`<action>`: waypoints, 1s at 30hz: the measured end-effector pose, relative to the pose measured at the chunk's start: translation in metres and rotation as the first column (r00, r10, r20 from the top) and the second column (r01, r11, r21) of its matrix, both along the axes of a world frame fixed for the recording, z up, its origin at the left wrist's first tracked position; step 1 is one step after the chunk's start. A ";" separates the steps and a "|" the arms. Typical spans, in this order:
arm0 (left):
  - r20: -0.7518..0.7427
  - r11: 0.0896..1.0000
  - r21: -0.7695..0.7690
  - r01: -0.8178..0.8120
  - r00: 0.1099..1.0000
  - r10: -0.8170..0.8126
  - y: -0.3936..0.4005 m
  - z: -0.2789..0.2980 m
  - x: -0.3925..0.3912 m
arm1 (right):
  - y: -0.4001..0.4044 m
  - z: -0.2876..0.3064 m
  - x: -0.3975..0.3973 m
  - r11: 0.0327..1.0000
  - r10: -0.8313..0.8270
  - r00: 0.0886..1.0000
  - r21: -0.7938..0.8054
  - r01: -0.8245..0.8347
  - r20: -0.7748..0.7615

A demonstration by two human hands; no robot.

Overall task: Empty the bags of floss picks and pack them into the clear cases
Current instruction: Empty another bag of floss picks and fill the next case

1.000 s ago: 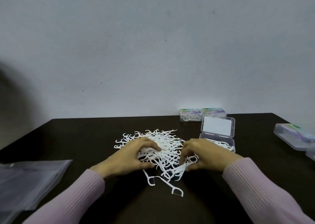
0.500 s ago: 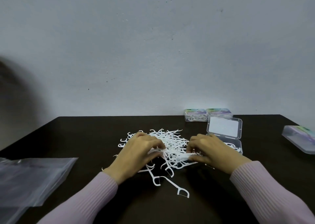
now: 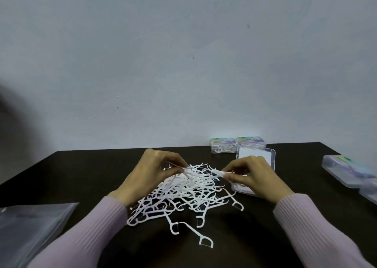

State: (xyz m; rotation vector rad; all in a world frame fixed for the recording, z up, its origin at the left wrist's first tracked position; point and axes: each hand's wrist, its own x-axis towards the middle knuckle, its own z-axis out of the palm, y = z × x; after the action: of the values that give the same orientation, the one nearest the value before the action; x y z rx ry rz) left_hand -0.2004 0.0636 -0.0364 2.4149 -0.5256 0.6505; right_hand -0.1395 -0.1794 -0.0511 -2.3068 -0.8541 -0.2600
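While floss picks (image 3: 183,190) lie heaped mid-bench, left hand (image 3: 151,176) pinches bunch at pile's top, right hand (image 3: 253,176) pinches few picks, long axes roughly sideways. Open case (image 3: 255,165) sits just behind right hand, nearer it; judged next drop there.

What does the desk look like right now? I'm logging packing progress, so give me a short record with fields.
left hand: pinches picks lifted from the pile
right hand: pinches a pick, held above the open case
pile: loose white picks on the table, between the hands
open case: lid up, beside the pile, partly hidden by the right hand
closed cases: two at the back by the wall, picks inside
more cases: at the right edge
bag: flat, at the left
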 end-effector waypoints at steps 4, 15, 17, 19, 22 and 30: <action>-0.024 0.987 -0.157 0.017 1.000 -0.021 -0.012 0.015 0.010 | -0.019 0.000 0.009 0.991 -0.101 0.993 0.081 0.106 -0.061; -0.061 0.822 -0.566 0.061 0.991 -0.116 -0.059 0.011 0.055 | -0.060 -0.004 0.027 0.954 -0.297 0.934 -0.034 0.296 -0.201; -0.064 0.776 -0.627 0.064 0.989 -0.133 -0.070 0.009 0.063 | -0.057 -0.005 0.027 0.946 -0.318 0.926 -0.127 0.297 -0.205; -0.072 0.739 -0.670 0.068 0.985 -0.156 -0.080 0.009 0.069 | -0.055 -0.005 0.026 0.942 -0.321 0.926 -0.168 0.290 -0.198; -0.069 0.681 -0.727 0.085 0.978 -0.196 -0.092 0.011 0.077 | -0.055 -0.006 0.027 0.939 -0.326 0.930 -0.171 0.298 -0.172; -0.084 0.638 -0.763 0.098 0.965 -0.249 -0.111 0.006 0.089 | -0.055 -0.013 0.029 0.958 -0.279 0.949 -0.108 0.265 -0.146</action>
State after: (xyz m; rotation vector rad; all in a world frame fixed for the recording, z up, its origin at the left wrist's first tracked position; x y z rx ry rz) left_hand -0.1116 -0.0471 -0.0305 1.5701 -0.3087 0.4295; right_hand -0.1109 -0.2349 -0.0644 -2.4880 -0.4744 -0.1553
